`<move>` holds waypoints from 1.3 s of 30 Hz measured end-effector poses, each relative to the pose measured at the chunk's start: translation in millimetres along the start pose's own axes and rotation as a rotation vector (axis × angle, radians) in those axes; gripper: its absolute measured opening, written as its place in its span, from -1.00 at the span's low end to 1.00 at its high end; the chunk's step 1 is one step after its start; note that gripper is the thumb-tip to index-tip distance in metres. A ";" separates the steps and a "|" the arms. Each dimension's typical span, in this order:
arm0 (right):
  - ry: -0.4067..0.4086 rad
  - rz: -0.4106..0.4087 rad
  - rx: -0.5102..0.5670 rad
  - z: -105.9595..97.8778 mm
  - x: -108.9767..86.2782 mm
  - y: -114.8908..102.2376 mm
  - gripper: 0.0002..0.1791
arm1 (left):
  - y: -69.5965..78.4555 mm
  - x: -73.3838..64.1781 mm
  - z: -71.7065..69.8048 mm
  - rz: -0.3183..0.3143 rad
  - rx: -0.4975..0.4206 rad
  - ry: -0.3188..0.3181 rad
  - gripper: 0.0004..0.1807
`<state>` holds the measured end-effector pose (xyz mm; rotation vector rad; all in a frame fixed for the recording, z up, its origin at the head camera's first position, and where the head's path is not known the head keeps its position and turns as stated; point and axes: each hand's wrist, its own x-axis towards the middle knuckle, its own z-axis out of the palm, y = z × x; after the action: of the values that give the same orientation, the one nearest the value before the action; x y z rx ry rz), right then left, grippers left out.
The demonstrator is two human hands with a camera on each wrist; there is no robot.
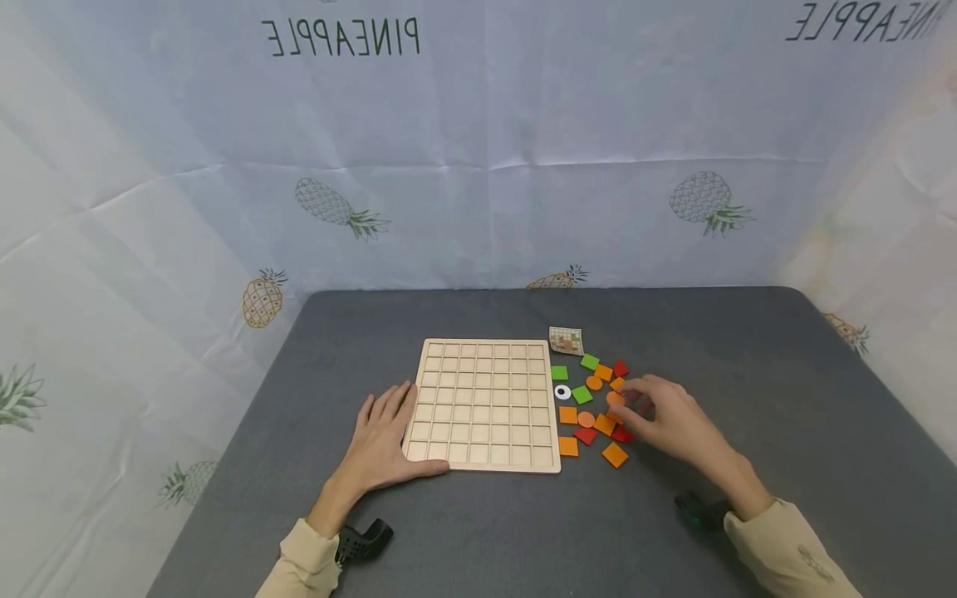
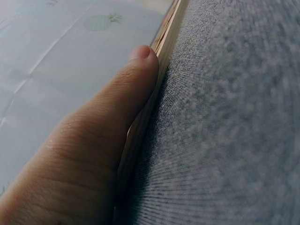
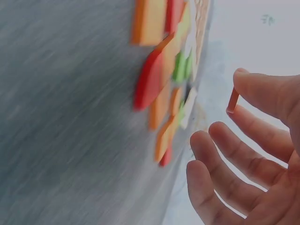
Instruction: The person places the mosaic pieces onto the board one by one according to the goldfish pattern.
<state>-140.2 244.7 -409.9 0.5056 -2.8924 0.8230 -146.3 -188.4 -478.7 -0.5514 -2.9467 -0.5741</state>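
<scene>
A square wooden grid board (image 1: pixel 481 405) lies on the dark table. My left hand (image 1: pixel 383 440) rests against its front left corner, fingers spread along the left side. The left thumb (image 2: pixel 136 77) lies against the board's front edge (image 2: pixel 161 51). Over the loose pieces, my right hand (image 1: pixel 669 415) pinches an orange round piece (image 1: pixel 615 399) between thumb and index finger. The right wrist view shows this piece (image 3: pixel 233 100) edge-on, lifted clear of the table, with the other fingers held apart.
Several flat pieces lie right of the board: orange squares (image 1: pixel 568 447), green ones (image 1: pixel 582 394), red ones (image 1: pixel 586 436), orange discs (image 1: pixel 586 419) and a white disc with a black centre (image 1: pixel 562 392). A small pattern card (image 1: pixel 566 340) lies behind them. A printed cloth (image 1: pixel 486 224) hangs behind the table.
</scene>
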 end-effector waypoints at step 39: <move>-0.112 -0.187 0.287 103.4 106.4 -147.1 -0.71 | -1.4 0.6 0.2 0.007 0.014 0.009 0.42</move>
<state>-190.3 41.9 -406.1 0.8596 -2.7782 1.2210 -147.4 -189.4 -479.3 -0.5564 -2.9364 -0.5527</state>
